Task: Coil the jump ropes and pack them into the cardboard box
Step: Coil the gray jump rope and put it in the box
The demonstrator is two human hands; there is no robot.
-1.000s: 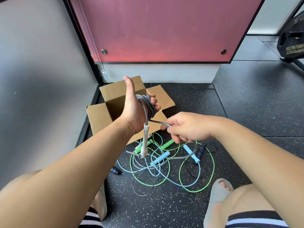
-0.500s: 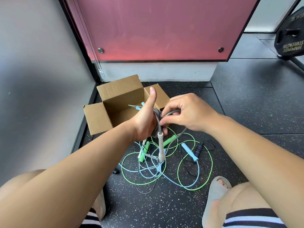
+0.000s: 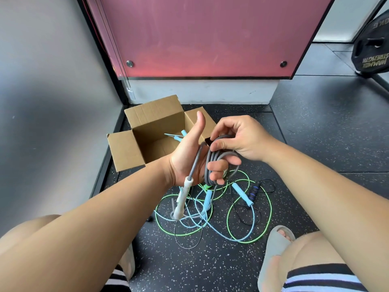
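Observation:
A grey jump rope [image 3: 210, 167] is wound in several loops around the fingers of my left hand [image 3: 189, 161], thumb up, just in front of the open cardboard box [image 3: 147, 119]. Its white handle [image 3: 182, 199] hangs down from my palm. My right hand [image 3: 237, 138] pinches the top of the grey coil. A light blue rope [image 3: 179, 137] lies inside the box. On the floor below lie tangled ropes: a green one [image 3: 267, 209], a light blue one with blue handles [image 3: 242, 193], and a thin black one with a dark handle [image 3: 252, 191].
The box stands in a corner between a grey wall [image 3: 52, 81] on the left and a red panel [image 3: 200, 34] behind. A black weight plate [image 3: 372, 53] leans at the far right. My sandalled feet [image 3: 275, 245] rest on the speckled black floor on either side of the pile.
My right hand has come up from pulling the rope out sideways and now sits on top of the coil. The coil on my left hand has grown and the handle hangs lower.

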